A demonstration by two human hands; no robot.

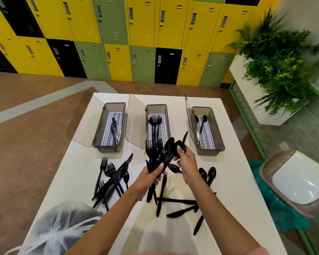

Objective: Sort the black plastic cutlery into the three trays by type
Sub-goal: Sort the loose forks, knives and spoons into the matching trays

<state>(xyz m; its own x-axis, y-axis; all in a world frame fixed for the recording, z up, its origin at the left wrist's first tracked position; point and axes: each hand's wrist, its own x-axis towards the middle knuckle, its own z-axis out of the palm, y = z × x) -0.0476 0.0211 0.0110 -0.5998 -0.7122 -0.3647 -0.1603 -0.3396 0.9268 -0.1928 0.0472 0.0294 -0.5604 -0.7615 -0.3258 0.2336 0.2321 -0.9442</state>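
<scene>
The black plastic cutlery is light, thin and a little springy, and its smooth handles slide easily on each other, so I judge it is best taken by the handles, a few pieces at once. The left hand (149,176) grips a mixed bundle of forks and spoons (156,153) by the handles, just in front of the grey transparent middle tray (156,107), which holds forks. The right hand (187,161) pinches the bowls of some black spoons (170,142) at the top of this bundle. Left of the middle tray stands the tray with knives (106,148), right of it the tray with spoons (212,151). More loose pieces (111,178) lie on the white worktop (234,181) in front of the middle tray. Behind it, across the brown floor (26,153), stand yellow, green and black lockers (116,21); far right of it are a green plant (276,57) and a swing-lid bin (298,181)
</scene>
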